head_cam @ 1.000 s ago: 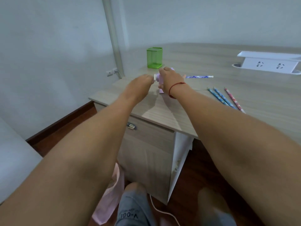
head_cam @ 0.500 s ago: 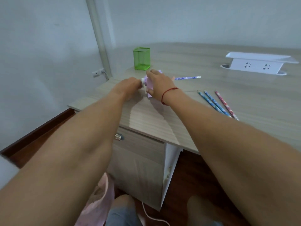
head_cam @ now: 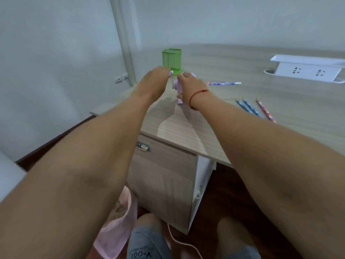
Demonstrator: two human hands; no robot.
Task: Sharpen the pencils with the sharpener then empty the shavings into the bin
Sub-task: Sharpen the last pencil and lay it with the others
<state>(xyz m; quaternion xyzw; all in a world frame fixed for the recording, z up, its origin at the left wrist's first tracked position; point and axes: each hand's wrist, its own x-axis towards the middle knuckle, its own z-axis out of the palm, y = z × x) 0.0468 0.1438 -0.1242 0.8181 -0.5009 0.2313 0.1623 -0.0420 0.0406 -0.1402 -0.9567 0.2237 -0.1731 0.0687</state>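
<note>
The pink sharpener (head_cam: 177, 87) is seen standing on the wooden desk (head_cam: 233, 113), near its left front corner and just in front of a green mesh pen holder (head_cam: 171, 60). It is gripped from above by the right hand (head_cam: 191, 85), whose fingers are curled over its top, so that most of its body is hidden. A red string bracelet (head_cam: 198, 94) is worn on that wrist. The small white crank knob (head_cam: 171, 72) at the sharpener's left side is pinched by the curled fingertips of the left hand (head_cam: 155, 79). A purple patterned pencil (head_cam: 225, 83) is seen reaching out to the right from behind the right hand; its inner end is covered, so its seating in the sharpener cannot be told. Two blue pencils (head_cam: 249, 108) and a pink pencil (head_cam: 265, 110) are laid side by side on the desk further right, well apart from the sharpener. A white socket box (head_cam: 306, 69) is set at the far right of the desk. On the floor, beside the drawer unit (head_cam: 164, 176) and partly covered by the left forearm, a bin lined with a pink bag (head_cam: 119, 223) is found.
</note>
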